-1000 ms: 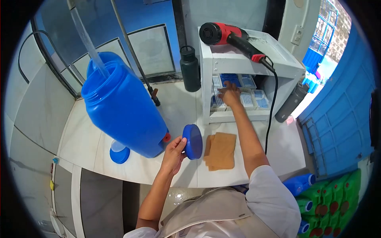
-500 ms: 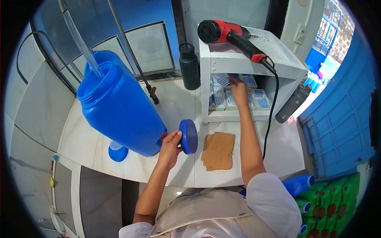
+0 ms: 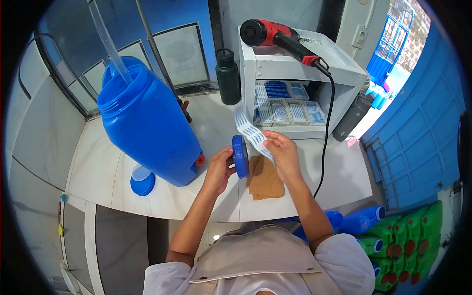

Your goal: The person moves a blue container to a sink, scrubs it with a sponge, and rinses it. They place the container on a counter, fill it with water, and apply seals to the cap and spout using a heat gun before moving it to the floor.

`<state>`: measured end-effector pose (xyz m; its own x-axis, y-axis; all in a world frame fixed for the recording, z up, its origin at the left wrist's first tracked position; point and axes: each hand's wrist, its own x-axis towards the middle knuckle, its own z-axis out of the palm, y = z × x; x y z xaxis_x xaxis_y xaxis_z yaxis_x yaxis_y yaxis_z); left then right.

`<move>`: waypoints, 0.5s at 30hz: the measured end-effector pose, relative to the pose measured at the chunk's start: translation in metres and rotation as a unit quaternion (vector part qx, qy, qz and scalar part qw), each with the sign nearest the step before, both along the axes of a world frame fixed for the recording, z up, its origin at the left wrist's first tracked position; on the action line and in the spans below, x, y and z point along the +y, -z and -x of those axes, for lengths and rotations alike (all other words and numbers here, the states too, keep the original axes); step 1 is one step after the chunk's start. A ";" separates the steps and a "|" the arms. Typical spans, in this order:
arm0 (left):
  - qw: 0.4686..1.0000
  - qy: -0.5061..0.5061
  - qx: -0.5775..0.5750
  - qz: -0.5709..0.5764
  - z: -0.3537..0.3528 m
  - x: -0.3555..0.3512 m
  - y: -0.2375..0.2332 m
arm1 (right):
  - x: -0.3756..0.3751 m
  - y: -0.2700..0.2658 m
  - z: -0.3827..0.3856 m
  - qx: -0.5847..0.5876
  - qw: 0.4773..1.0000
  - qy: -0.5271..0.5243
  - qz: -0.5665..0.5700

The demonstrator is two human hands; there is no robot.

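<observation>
My left hand [image 3: 219, 169] grips a round blue screw cap [image 3: 240, 157] by its side, holding it on edge above the counter. Between the fingers of my right hand [image 3: 281, 152] is a white printed plastic strip [image 3: 251, 133], which looks like a shrink seal band and hangs out toward the upper left, close to the cap. Left of my hands stands a large blue water jug [image 3: 147, 123], its mouth uncovered and a clear tube reaching into it. Under my right hand lies a folded brown cloth [image 3: 265, 184].
A white shelf [image 3: 300, 132] holds small baskets of printed strips [image 3: 279, 112], with a red and black heat gun [image 3: 275, 37] on top and its cord trailing down. Dark bottles [image 3: 228, 78] flank it. Another blue cap [image 3: 142, 184] lies by the jug. Green jugs [image 3: 413, 241] stand lower right.
My right hand has come back from the shelf's baskets with a printed strip. My left hand still holds the cap, now turned more edge-on. The view has shifted slightly.
</observation>
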<state>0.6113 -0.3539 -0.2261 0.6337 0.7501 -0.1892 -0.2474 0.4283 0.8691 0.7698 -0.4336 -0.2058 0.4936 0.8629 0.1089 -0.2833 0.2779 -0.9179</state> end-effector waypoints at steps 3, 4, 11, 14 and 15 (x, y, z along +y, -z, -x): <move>1.000 0.012 0.005 -0.013 0.004 -0.008 -0.004 | -0.001 0.002 0.013 -0.038 0.999 -0.026 0.015; 1.000 0.016 0.007 -0.016 0.005 -0.011 -0.006 | -0.002 0.003 0.019 -0.039 0.999 -0.029 0.016; 1.000 0.003 -0.002 -0.013 0.022 -0.017 -0.004 | -0.005 0.003 0.050 -0.072 0.996 -0.010 0.058; 1.000 -0.015 -0.014 -0.012 0.027 -0.019 -0.005 | -0.005 0.007 0.052 -0.053 0.998 -0.037 0.024; 1.000 -0.022 -0.017 -0.001 0.028 -0.020 -0.007 | -0.007 0.007 0.053 -0.038 0.997 -0.054 0.033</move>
<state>0.5834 -0.3738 -0.2195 0.6058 0.7780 -0.1665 -0.2950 0.4141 0.8611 0.7163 -0.4404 -0.2127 0.3893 0.9174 0.0826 -0.2380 0.1868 -0.9531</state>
